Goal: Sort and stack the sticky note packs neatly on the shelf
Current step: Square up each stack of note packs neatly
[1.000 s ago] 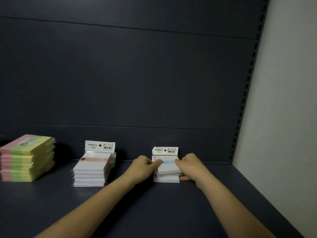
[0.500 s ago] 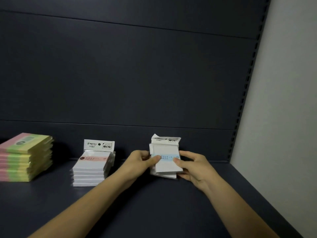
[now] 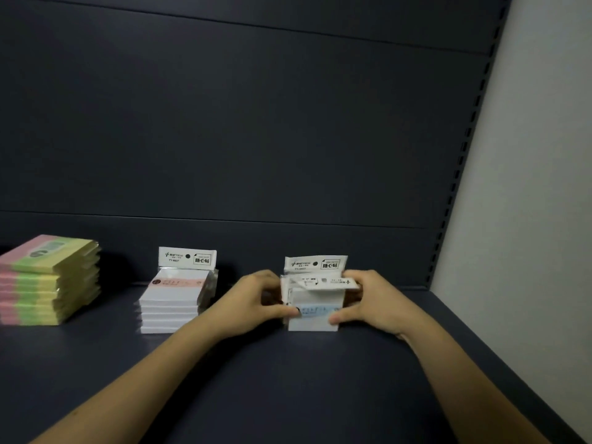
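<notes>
Left hand (image 3: 256, 304) | right hand (image 3: 368, 302) | both pinch white pack (image 3: 314, 312) upright

Only 2 bare forearms and 2 hands of the person show, reaching toward the dark shelf (image 3: 320, 379) from the near edge. The left hand (image 3: 253, 302) and the right hand (image 3: 371, 302) wear nothing: no gloves, rings, watch or bands can be seen. No sleeve reaches into view on either forearm, which stays uncovered down to the bottom of the picture. The nails are short and look unpainted, though the dim light blurs fine detail.
</notes>
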Tool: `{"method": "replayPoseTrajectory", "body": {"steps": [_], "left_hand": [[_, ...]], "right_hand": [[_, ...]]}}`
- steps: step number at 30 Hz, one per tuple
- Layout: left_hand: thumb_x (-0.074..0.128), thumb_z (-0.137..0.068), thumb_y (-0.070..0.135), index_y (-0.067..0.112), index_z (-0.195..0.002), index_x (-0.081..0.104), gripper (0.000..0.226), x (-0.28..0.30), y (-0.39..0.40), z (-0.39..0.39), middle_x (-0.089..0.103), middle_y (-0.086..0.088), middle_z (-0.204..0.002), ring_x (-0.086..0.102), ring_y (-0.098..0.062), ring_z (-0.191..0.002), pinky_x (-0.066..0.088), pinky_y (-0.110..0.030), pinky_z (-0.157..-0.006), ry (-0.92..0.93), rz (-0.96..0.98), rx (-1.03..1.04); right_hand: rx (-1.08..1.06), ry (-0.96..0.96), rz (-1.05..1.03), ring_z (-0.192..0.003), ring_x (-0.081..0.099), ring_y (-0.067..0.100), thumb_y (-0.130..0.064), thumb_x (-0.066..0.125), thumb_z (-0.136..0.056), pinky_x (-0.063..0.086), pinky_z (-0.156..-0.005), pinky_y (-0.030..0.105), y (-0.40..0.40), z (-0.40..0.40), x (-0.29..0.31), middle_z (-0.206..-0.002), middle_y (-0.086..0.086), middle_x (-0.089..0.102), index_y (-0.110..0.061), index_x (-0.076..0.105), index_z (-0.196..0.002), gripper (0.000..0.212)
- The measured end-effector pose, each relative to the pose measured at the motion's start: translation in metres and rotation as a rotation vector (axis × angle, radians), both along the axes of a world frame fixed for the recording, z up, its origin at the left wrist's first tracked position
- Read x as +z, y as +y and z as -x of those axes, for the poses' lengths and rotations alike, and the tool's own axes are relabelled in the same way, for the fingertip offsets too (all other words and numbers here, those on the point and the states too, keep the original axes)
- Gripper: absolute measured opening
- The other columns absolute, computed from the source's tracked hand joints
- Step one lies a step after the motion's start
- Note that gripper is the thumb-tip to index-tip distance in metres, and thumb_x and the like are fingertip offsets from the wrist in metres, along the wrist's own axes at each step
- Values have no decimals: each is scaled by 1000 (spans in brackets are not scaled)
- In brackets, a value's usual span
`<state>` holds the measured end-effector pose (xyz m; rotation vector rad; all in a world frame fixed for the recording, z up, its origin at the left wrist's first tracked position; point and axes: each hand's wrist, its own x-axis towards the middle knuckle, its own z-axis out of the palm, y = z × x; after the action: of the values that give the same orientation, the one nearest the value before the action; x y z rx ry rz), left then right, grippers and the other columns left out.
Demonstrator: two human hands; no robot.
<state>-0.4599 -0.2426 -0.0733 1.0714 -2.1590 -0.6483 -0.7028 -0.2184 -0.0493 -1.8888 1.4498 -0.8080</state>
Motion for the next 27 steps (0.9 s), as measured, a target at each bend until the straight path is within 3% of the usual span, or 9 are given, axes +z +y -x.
{"method": "replayPoseTrajectory", "body": {"steps": [4, 8, 14, 18, 27], "left_hand": [[73, -76, 41, 21, -105, 73, 35, 12, 2, 1, 60, 7, -108, 61, -1, -101, 46, -15, -93, 28, 113, 17], [65, -86, 41, 24, -113, 70, 32, -5, 0, 1, 59, 0, -111, 57, -7, -105, 42, -26, -100, -168, 97, -17], [52, -95, 36, 21, -119, 61, 30, 6, -1, 2, 46, 3, -114, 50, -4, -108, 35, -16, -102, -170, 157, -25], [37, -101, 38, 17, -131, 47, 37, -9, 1, 7, 37, 1, -114, 49, -15, -109, 32, -28, -107, -390, 28, -1], [39, -100, 40, 15, -117, 58, 36, -7, 1, 3, 42, 3, -111, 51, -10, -104, 31, -18, -96, -357, 8, -14]], "right_hand": [[-10, -104, 81, -96, 69, 0, -7, 91, -59, 51, -94, 28, 4, 3, 10, -100, -13, 75, -22, 73, -104, 51], [14, 24, 40, -99, 66, -3, -13, 92, -58, 49, -100, 32, 5, -2, 4, -100, -19, 74, -26, 74, -101, 48], [-12, -98, 126, -93, 68, -4, -8, 92, -56, 51, -88, 20, 7, 2, 13, -95, -19, 75, -25, 74, -98, 48], [23, 38, 68, -99, 66, -5, -19, 93, -58, 50, -97, 27, 4, -6, 1, -102, -21, 73, -30, 73, -107, 53], [7, -93, 22, -94, 70, 1, -8, 90, -60, 52, -93, 26, 6, -4, 3, -95, -14, 76, -24, 75, -103, 48]]}}
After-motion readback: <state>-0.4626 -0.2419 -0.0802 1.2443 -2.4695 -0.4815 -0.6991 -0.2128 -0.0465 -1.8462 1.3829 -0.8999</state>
